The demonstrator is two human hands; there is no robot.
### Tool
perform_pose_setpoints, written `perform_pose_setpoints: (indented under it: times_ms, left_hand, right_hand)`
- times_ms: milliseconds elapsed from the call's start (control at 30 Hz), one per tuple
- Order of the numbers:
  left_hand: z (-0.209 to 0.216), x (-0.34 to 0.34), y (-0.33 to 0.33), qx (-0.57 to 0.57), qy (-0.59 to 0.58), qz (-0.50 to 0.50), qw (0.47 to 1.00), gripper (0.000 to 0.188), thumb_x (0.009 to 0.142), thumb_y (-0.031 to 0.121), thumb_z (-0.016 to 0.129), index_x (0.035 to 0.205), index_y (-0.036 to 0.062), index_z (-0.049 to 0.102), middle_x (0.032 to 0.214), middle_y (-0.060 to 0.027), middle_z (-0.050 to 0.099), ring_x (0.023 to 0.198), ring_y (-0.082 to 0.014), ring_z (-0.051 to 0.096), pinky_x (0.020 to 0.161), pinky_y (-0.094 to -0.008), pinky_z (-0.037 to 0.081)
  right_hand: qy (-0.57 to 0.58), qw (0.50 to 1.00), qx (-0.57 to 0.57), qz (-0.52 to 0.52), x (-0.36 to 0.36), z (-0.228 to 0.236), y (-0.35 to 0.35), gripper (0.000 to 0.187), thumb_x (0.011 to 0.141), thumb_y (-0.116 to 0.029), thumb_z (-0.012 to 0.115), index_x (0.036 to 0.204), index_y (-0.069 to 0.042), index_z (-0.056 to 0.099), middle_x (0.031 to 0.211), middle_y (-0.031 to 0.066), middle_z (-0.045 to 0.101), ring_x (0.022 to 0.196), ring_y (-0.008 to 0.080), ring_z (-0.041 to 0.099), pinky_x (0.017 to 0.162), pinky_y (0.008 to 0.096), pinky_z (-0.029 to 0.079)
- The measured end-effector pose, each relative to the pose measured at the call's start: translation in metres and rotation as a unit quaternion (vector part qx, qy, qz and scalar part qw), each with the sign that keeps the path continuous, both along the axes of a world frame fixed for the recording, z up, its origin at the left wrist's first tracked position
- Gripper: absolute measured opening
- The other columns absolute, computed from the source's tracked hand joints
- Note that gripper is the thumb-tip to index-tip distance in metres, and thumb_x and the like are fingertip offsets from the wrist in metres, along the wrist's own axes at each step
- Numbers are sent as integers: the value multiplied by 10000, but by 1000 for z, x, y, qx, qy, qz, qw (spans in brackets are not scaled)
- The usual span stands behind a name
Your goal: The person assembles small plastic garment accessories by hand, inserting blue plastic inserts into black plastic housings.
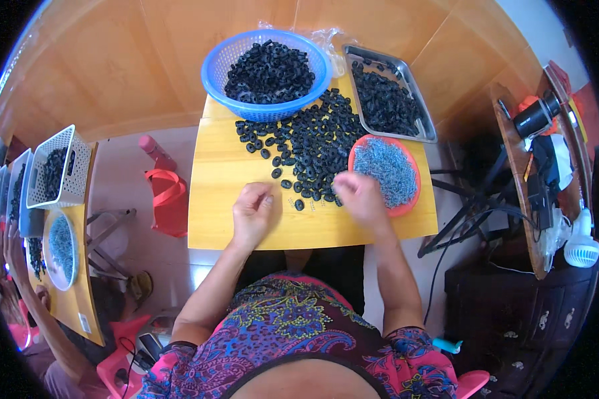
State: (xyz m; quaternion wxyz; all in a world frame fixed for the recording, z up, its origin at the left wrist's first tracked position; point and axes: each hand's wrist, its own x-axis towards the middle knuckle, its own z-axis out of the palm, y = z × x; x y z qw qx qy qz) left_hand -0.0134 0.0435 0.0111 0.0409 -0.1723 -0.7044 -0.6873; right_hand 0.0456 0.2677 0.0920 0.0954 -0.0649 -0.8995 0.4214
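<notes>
On the yellow wooden table (213, 169), many small black plastic parts (316, 146) with holes are spread ahead of my hands. My left hand (251, 211) is curled closed, left of the nearest black parts; whatever its fingers hold is hidden. My right hand (363, 199) is closed at the near left side of a red bowl (403, 209), its fingertips blurred by motion. Small silvery screws (386, 166) fill that bowl. I cannot make out anything between the right fingers. A few tiny pieces lie on the tabletop between my hands.
A blue basket (266, 112) and a metal tray (430, 135), both holding black parts, stand at the back. Left, a person's forearm (50, 326) reaches over another table with a white basket (73, 183). A red bag (170, 206) sits between; a side table (518, 174) is right.
</notes>
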Motion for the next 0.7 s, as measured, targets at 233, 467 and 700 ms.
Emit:
perform_pose_setpoints:
  times_ms: [233,467,700]
  left_hand:
    - [30,-10,17,-169,156,-39,972,190,702,-78,633,881,-13,641,859,-163,578,771,-300,583,658,-327,491]
    - [21,-24,19,-250,205,-57,945,125,679,-12,645,803,5,640,769,-147,548,726,-304,561,638,-376,482]
    - [13,-4,-12,98,-228,-174,953,109,879,-18,550,950,-28,631,836,-51,627,723,-108,573,650,-237,469]
  right_hand:
    - [75,984,159,-9,31,-32,-57,190,751,-53,672,926,9,630,812,157,603,733,316,601,641,382,488]
    - [69,963,258,-17,25,-45,-67,73,744,-22,589,809,-15,557,790,146,527,769,338,572,668,430,488]
    - [74,973,213,-45,22,-48,-63,109,709,14,593,810,-13,560,786,154,539,741,332,573,633,424,472]
